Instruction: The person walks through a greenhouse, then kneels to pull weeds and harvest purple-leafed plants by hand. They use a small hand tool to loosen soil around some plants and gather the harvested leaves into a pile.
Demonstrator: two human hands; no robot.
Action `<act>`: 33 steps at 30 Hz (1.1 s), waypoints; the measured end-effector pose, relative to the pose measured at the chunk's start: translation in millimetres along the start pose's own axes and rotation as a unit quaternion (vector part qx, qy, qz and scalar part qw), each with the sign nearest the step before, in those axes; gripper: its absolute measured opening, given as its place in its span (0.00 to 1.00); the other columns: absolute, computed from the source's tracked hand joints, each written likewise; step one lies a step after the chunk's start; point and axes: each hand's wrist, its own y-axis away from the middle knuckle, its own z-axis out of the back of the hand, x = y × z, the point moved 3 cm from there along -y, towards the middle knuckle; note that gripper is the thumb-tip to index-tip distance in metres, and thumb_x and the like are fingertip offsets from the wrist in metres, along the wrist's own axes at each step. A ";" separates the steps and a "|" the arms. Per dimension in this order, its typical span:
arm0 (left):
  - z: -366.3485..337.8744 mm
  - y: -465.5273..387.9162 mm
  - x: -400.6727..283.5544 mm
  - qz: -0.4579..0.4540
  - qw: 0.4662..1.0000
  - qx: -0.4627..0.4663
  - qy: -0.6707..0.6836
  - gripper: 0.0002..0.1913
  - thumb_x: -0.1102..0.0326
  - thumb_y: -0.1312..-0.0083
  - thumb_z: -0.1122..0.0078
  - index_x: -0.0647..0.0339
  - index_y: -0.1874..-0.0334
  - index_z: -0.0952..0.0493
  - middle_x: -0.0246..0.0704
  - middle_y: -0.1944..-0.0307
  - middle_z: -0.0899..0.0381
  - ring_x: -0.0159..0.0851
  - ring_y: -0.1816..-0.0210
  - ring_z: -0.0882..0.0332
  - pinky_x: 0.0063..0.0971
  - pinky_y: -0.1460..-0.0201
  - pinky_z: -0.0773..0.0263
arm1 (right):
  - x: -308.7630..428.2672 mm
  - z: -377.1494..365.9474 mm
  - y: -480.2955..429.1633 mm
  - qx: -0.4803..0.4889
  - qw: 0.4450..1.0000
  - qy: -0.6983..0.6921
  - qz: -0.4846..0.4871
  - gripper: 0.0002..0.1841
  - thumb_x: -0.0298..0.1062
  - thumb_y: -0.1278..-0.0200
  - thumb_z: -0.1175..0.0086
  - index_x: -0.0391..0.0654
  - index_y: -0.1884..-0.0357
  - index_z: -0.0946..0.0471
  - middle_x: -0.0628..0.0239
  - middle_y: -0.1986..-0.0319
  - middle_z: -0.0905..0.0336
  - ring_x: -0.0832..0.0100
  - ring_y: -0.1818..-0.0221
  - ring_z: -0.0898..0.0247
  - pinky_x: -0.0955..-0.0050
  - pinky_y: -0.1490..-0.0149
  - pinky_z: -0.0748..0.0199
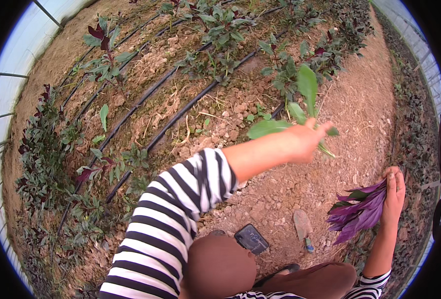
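My left hand reaches across in front of me at the centre right, blurred, holding a green leafy plant by its stems. Its long leaves spread up and to the left of the fingers. Low at the far right, my right hand grips a bunch of purple leaves by their base; the leaves fan out to the left. On the soil between my knees and the hands lie a dark smartphone and, to its right, a small trowel-like tool with a dirty blade.
Leafy plants with dark green and purple foliage grow in a soil bed crossed by black drip irrigation hoses. A bare dirt path runs along the right, beside another planted strip. Pale greenhouse sheeting borders the bed at left.
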 end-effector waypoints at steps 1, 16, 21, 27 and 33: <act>-18.1 -4.3 -14.7 -0.011 1.000 0.021 -0.012 0.46 0.74 0.47 0.44 0.49 0.30 0.62 0.57 0.34 0.59 0.48 0.58 0.25 0.34 0.54 0.27 | 5.1 -7.3 -3.0 0.026 0.999 -0.034 0.006 0.10 0.35 0.33 0.57 0.39 0.68 0.31 0.71 0.71 0.35 0.80 0.69 0.40 0.81 0.61 0.41; -191.0 4.3 13.5 0.072 0.851 -0.055 0.517 0.22 0.56 0.32 0.52 0.61 0.41 0.33 0.30 0.50 0.26 0.27 0.50 0.31 0.24 0.44 0.37 | -124.7 -124.5 31.6 0.185 0.979 -0.067 -0.055 0.13 0.37 0.38 0.48 0.38 0.59 0.22 0.66 0.65 0.24 0.78 0.60 0.32 0.78 0.53 0.35; -205.8 6.0 30.2 0.131 0.827 -0.072 0.541 0.16 0.54 0.36 0.46 0.61 0.56 0.26 0.26 0.63 0.26 0.23 0.60 0.32 0.20 0.54 0.37 | -136.6 -144.2 44.3 0.219 0.959 -0.143 -0.108 0.13 0.36 0.37 0.49 0.36 0.59 0.23 0.66 0.63 0.23 0.78 0.58 0.31 0.78 0.53 0.35; -196.2 11.7 44.2 0.118 0.853 -0.197 0.468 0.26 0.46 0.39 0.47 0.64 0.53 0.30 0.33 0.56 0.29 0.33 0.55 0.32 0.26 0.48 0.38 | -139.3 -150.6 46.2 0.238 0.937 -0.185 -0.178 0.13 0.37 0.36 0.50 0.36 0.61 0.24 0.69 0.65 0.24 0.79 0.61 0.33 0.79 0.53 0.36; -174.9 24.0 40.4 -0.014 0.923 -0.063 0.379 0.24 0.52 0.37 0.47 0.68 0.50 0.31 0.41 0.51 0.29 0.36 0.49 0.31 0.30 0.45 0.37 | -119.3 -161.0 37.7 0.288 0.917 -0.203 -0.185 0.15 0.40 0.38 0.48 0.36 0.60 0.24 0.69 0.64 0.25 0.77 0.60 0.33 0.77 0.51 0.37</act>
